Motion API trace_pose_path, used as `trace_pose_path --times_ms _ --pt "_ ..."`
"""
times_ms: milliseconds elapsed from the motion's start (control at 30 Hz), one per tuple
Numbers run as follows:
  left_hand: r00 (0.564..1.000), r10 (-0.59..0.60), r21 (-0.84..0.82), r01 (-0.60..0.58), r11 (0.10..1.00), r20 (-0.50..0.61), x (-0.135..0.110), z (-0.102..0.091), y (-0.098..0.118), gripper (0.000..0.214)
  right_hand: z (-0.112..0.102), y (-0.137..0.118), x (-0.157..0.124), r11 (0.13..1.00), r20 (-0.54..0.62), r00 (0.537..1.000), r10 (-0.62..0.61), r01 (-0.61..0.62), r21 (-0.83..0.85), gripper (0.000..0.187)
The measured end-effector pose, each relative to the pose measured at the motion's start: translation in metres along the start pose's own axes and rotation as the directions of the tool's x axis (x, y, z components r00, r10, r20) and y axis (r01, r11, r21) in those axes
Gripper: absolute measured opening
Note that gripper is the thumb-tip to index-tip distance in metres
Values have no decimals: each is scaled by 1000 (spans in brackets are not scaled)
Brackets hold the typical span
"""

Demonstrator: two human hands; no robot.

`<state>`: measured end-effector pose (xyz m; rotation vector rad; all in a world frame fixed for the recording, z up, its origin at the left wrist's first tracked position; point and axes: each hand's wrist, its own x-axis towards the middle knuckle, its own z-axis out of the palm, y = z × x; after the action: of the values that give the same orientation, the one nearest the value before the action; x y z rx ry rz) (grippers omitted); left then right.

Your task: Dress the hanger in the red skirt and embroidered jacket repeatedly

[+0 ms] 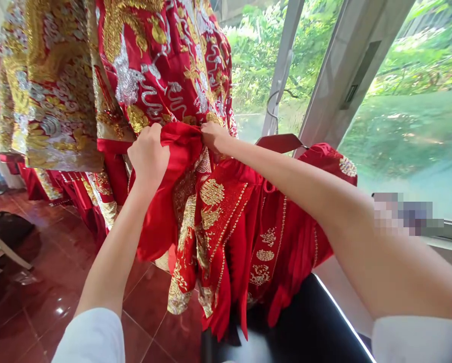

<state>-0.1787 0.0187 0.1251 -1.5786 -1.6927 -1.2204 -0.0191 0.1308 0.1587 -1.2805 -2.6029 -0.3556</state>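
A red skirt with gold embroidery hangs in front of me. My left hand is closed on the red waistband at its left end. My right hand pinches the same waistband at its right end, knuckles toward the jacket. Above the skirt hangs a red jacket embroidered in gold and silver. Draped over my right forearm is more red cloth, on a dark red hanger with a metal hook.
More embroidered gold and red garments hang in a row at the left. Large windows with pale frames stand at the right. The floor is glossy red tile. A dark surface lies below the skirt.
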Motion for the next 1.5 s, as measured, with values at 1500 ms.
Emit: trace_pose_path --times_ms 1500 --pt "821 108 -473 210 855 560 -148 85 124 33 -1 20 -101 939 -113 990 83 -116 -324 34"
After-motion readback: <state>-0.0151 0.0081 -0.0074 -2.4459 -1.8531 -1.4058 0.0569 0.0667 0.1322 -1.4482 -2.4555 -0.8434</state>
